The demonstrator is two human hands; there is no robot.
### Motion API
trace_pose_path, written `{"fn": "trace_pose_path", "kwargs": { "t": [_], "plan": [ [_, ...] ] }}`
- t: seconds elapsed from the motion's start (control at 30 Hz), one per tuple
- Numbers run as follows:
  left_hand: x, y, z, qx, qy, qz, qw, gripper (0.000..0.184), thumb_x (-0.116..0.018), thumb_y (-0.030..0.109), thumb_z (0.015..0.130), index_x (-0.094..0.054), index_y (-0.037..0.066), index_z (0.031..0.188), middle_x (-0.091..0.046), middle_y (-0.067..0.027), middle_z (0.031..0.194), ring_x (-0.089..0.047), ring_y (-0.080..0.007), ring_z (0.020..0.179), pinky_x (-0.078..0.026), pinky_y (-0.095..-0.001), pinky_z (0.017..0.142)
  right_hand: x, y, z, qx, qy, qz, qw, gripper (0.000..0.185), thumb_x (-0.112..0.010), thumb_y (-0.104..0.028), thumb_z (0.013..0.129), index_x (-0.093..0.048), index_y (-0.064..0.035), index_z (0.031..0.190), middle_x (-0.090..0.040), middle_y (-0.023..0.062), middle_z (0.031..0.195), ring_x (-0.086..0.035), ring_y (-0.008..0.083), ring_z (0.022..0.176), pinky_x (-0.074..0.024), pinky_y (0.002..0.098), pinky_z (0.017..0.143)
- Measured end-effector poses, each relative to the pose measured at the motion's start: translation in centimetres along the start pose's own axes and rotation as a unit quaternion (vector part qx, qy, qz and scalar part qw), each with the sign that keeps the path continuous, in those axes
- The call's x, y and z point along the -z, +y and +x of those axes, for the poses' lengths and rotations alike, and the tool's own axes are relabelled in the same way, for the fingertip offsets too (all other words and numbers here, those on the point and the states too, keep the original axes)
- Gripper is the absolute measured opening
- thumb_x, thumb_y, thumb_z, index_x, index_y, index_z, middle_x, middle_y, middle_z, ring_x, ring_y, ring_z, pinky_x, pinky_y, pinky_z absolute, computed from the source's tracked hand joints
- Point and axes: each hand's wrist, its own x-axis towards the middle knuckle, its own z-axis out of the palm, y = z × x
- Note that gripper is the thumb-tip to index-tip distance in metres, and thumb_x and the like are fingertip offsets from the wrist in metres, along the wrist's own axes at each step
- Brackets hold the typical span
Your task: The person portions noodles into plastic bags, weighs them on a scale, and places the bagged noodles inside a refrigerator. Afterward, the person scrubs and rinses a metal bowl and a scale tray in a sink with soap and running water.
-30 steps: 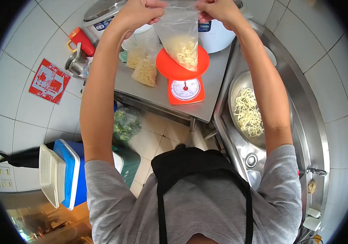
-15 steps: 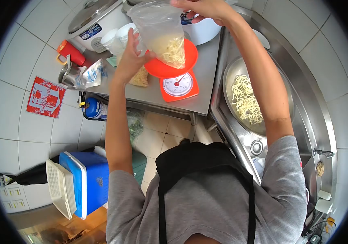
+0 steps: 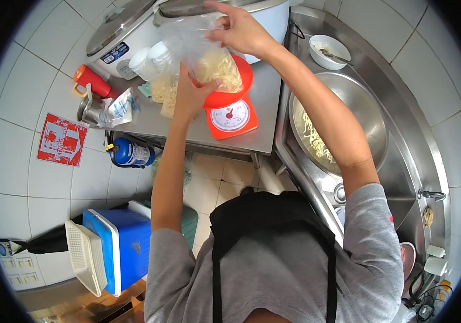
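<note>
A clear plastic bag of noodles [image 3: 222,70] leans over the red pan [image 3: 245,75] of a kitchen scale [image 3: 232,117]. My left hand [image 3: 195,94] has its fingers round the lower left side of this bag. At the bag's upper part is my right hand [image 3: 238,29], its thumb and a finger against the plastic and its index finger stretched out. Behind my left hand, more bagged noodles [image 3: 161,92] lie on the steel table [image 3: 187,132]. Loose noodles [image 3: 314,137] lie in a large metal bowl [image 3: 349,102] on the right, partly hidden by my right arm.
Large cookers [image 3: 125,43] and white bowls [image 3: 147,62] stand at the back. A red mug [image 3: 93,82] and a metal jug [image 3: 86,107] are at the table's left. A white bowl with a spoon [image 3: 330,52] sits behind the metal bowl. Blue cooler [image 3: 128,242] at lower left.
My left hand has come down from the bag's top edge to its lower side. My right hand has moved left, and the bag's upper part now folds leftward.
</note>
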Motion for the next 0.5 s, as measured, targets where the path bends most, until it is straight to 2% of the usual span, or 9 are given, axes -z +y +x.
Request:
{"fn": "trace_pose_path", "kwargs": {
  "t": [0.03, 0.1, 0.13, 0.2, 0.3, 0.33, 0.4, 0.43, 0.5],
  "plan": [
    [0.1, 0.1, -0.6, 0.010, 0.002, -0.015, 1.000, 0.088, -0.075, 0.013, 0.064, -0.018, -0.003, 0.130, -0.042, -0.0171, 0.121, -0.046, -0.0221, 0.109, -0.043, -0.0298, 0.085, 0.1, -0.5, 0.0, 0.021, -0.045, -0.020, 0.999, 0.065, -0.068, -0.020, 0.067, -0.042, -0.0061, 0.126, -0.058, 0.0121, 0.083, -0.058, 0.0185, 0.066, -0.0467, 0.0289, 0.063],
    [0.3, 0.9, -1.4, 0.024, 0.009, -0.045, 0.999, 0.083, -0.074, 0.013, 0.065, -0.022, -0.002, 0.128, -0.041, -0.0163, 0.121, -0.045, -0.0225, 0.109, -0.041, -0.0294, 0.087, 0.1, -0.3, -0.4, 0.036, -0.076, -0.060, 0.995, 0.048, -0.065, -0.021, 0.073, -0.052, -0.0056, 0.117, -0.060, 0.0086, 0.082, -0.056, 0.0125, 0.068, -0.0451, 0.0239, 0.064],
    [0.6, 0.9, -1.4, -0.010, 0.012, -0.006, 1.000, 0.080, -0.072, 0.013, 0.068, -0.021, -0.001, 0.128, -0.041, -0.0159, 0.121, -0.044, -0.0227, 0.110, -0.039, -0.0300, 0.089, 0.0, -0.2, -0.5, 0.045, -0.093, -0.080, 0.991, 0.040, -0.063, -0.022, 0.077, -0.056, -0.0053, 0.112, -0.062, 0.0068, 0.082, -0.055, 0.0094, 0.068, -0.0444, 0.0214, 0.065],
    [2.0, 1.1, -0.9, -0.081, 0.021, 0.073, 0.994, 0.073, -0.066, 0.014, 0.075, -0.020, 0.000, 0.130, -0.040, -0.0152, 0.121, -0.042, -0.0231, 0.112, -0.035, -0.0311, 0.093, 0.1, 0.3, -1.1, 0.057, -0.086, -0.059, 0.993, 0.045, -0.064, -0.026, 0.076, -0.055, -0.0072, 0.115, -0.060, 0.0056, 0.080, -0.054, 0.0097, 0.068, -0.0437, 0.0209, 0.064],
    [3.5, 3.0, 0.1, -0.093, 0.167, -0.084, 0.978, 0.055, -0.054, 0.020, 0.085, -0.026, 0.004, 0.130, -0.041, -0.0154, 0.119, -0.042, -0.0241, 0.112, -0.031, -0.0323, 0.094, 1.2, 0.1, -0.9, 0.044, -0.097, -0.084, 0.991, 0.045, -0.065, -0.031, 0.075, -0.057, -0.0076, 0.113, -0.058, 0.0036, 0.078, -0.053, 0.0101, 0.066, -0.0434, 0.0214, 0.062],
    [3.8, 4.4, 0.5, -0.090, 0.160, 0.001, 0.983, 0.049, -0.050, 0.021, 0.087, -0.029, 0.005, 0.128, -0.042, -0.0155, 0.116, -0.042, -0.0242, 0.109, -0.032, -0.0322, 0.093, 1.5, -0.2, -0.9, 0.032, -0.104, -0.101, 0.989, 0.044, -0.065, -0.032, 0.075, -0.058, -0.0074, 0.111, -0.058, 0.0029, 0.077, -0.052, 0.0102, 0.066, -0.0434, 0.0218, 0.061],
    [4.4, 7.2, 1.6, -0.083, 0.140, 0.169, 0.972, 0.040, -0.041, 0.025, 0.091, -0.036, 0.007, 0.126, -0.045, -0.0156, 0.112, -0.044, -0.0243, 0.105, -0.034, -0.0321, 0.089, 1.2, -0.8, -0.4, -0.077, -0.094, -0.065, 0.990, 0.038, -0.063, -0.032, 0.077, -0.061, -0.0066, 0.105, -0.056, 0.0018, 0.075, -0.051, 0.0100, 0.063, -0.0428, 0.0227, 0.058],
    [4.6, 7.3, 2.6, -0.102, 0.138, 0.177, 0.969, 0.035, -0.043, 0.033, 0.088, -0.052, 0.011, 0.114, -0.049, -0.0171, 0.105, -0.047, -0.0268, 0.098, -0.038, -0.0321, 0.082, 1.1, -1.0, 0.0, -0.129, -0.086, -0.048, 0.987, 0.035, -0.062, -0.031, 0.078, -0.063, -0.0062, 0.102, -0.055, 0.0012, 0.073, -0.050, 0.0100, 0.062, -0.0425, 0.0231, 0.057],
    [5.3, 7.5, 3.5, -0.059, 0.103, 0.317, 0.941, 0.031, -0.046, 0.034, 0.085, -0.058, 0.013, 0.105, -0.051, -0.0174, 0.102, -0.047, -0.0274, 0.098, -0.040, -0.0334, 0.080, 1.2, -0.7, 0.7, -0.080, -0.063, -0.086, 0.991, 0.026, -0.061, -0.026, 0.072, -0.064, -0.0025, 0.082, -0.059, 0.0092, 0.065, -0.055, 0.0154, 0.055, -0.0448, 0.0291, 0.052]
  ]
}}
